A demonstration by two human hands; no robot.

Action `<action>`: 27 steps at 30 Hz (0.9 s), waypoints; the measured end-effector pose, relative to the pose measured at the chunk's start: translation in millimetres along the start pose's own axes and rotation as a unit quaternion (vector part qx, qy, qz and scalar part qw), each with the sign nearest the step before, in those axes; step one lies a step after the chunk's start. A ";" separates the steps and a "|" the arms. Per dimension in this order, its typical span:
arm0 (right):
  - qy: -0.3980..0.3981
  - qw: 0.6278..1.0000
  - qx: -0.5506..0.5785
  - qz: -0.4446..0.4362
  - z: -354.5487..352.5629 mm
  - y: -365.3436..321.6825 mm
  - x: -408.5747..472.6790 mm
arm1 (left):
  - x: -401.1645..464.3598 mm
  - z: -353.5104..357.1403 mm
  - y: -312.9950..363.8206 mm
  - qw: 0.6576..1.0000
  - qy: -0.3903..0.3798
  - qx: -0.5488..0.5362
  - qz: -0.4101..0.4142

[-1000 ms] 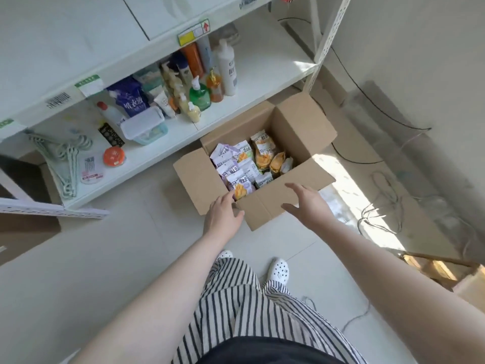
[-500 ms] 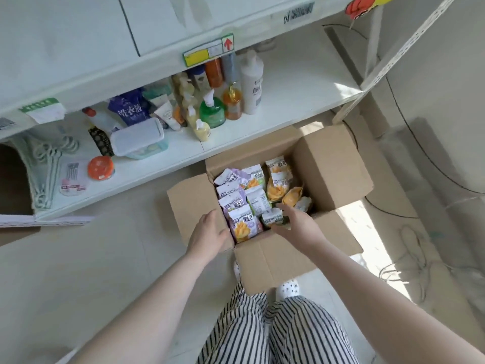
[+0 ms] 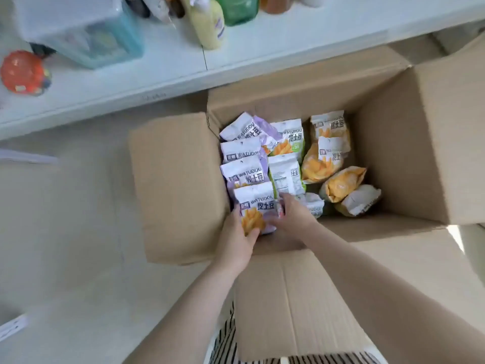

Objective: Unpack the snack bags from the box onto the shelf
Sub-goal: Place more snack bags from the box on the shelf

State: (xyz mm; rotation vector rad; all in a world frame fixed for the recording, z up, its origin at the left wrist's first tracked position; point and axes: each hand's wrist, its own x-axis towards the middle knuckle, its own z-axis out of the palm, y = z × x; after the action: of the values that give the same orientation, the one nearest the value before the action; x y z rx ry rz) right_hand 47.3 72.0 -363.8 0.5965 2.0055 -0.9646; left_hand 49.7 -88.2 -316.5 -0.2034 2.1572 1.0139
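An open cardboard box (image 3: 409, 143) stands on the floor against the white shelf (image 3: 162, 74). Inside lie several snack bags: purple ones on the left, green ones (image 3: 287, 143) in the middle, yellow ones (image 3: 341, 182) on the right. Both hands are inside the box at its near left corner. My left hand (image 3: 236, 237) grips the left and lower edge of the nearest purple snack bag (image 3: 256, 206). My right hand (image 3: 291, 216) holds the same bag's right edge, fingers curled round it.
On the shelf stand a teal plastic container (image 3: 86, 38), a yellow bottle (image 3: 210, 24), a green bottle (image 3: 237, 9) and an orange round object (image 3: 22, 72). The box flaps (image 3: 175, 187) lie spread to the left, right and toward me. Pale floor lies left of the box.
I have leaned in much closer over the box. Both hands went from its near rim down inside and took hold of the nearest purple bag.
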 end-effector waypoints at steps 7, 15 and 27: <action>0.004 1.000 0.011 -0.004 19.2 8.3 36.7 | 20.2 22.5 -11.1 0.998 0.037 0.028 -0.035; -0.075 0.955 0.288 0.006 -48.2 15.6 2.8 | 13.7 3.1 27.8 0.998 0.047 -0.014 0.037; 0.042 0.955 0.295 0.000 -25.9 -27.0 21.8 | 4.3 -58.3 39.7 0.955 0.187 -0.218 0.071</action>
State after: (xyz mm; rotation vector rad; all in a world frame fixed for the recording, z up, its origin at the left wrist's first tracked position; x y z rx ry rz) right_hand 4.5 78.1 -360.8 0.9678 1.7748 -1.5765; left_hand -2.4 -102.6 -270.8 -0.4881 2.2725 1.6426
